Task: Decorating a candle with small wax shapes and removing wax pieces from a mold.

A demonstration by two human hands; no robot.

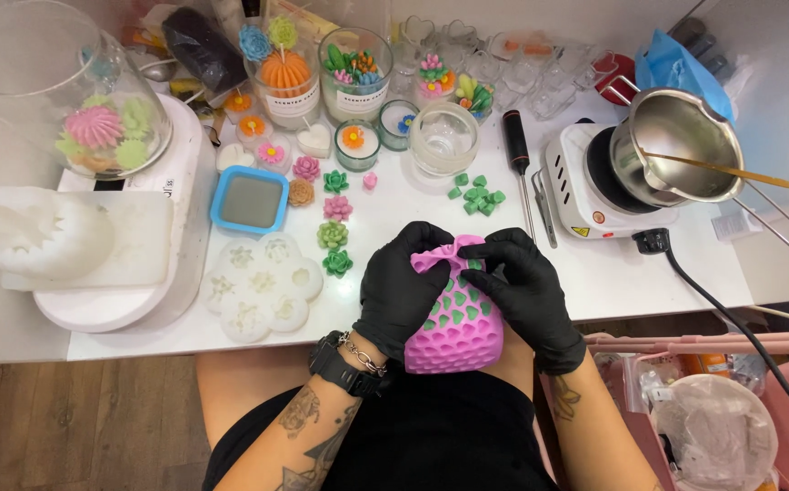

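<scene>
There is just one camera, worn on the person's head. It looks almost straight down from above at the white table [594, 273] and the person's lap. It is close, so the hands [458, 291] sit low in the middle.

Both gloved hands [463, 291] together (fingers curled)

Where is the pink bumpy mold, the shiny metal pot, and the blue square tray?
pink mold [456, 336], head view, on its lower front wall, below the hands.
metal pot [681, 136], head view, on its inner wall.
blue square tray [250, 200], head view, on the grey middle inside the blue rim.
</scene>
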